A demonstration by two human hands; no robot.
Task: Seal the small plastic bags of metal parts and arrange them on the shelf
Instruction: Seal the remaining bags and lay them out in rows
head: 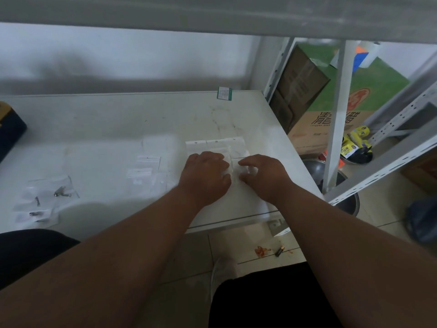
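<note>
Right of centre in the frame, the left hand [205, 174] lies palm down, fingers loosely curled, pressing flat on small plastic bags. Just beside it, the right hand [262, 176] pinches a small clear bag [246, 171] between thumb and fingers on the white shelf [118, 129]. A row of bags [216, 145] lies just above the hands. Bags holding screws [47, 197] sit at the left edge.

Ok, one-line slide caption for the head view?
Both hands, left hand and right hand, press a small plastic bag beside a row of bags on the white shelf.
</note>
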